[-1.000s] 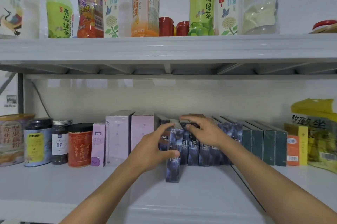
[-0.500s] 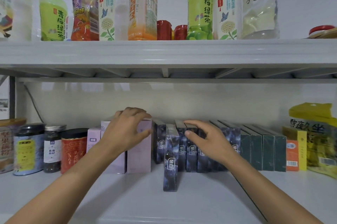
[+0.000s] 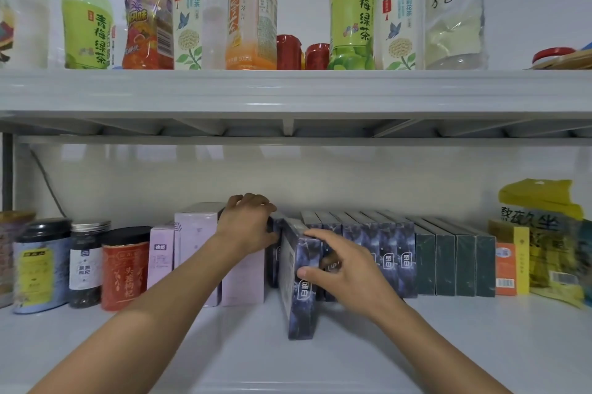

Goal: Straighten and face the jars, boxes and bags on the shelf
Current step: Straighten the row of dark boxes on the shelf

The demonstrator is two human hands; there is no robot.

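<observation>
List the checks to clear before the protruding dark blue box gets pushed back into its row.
1. Right hand holds the protruding dark blue marbled cardboard box: ok.
2. That box stands square to the row: not ok, it tilts and sits forward.
3. Left hand steadies the tall lilac cardboard box beside the gap: ok.
4. Slot behind is free: cannot tell, hidden by the hands.
5. Dark green boxes to the right stand aligned: ok.

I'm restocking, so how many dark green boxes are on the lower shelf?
4. The green boxes stand side by side right of the blue boxes: first, second, third, fourth, next to the orange box. None looks hidden.
</observation>
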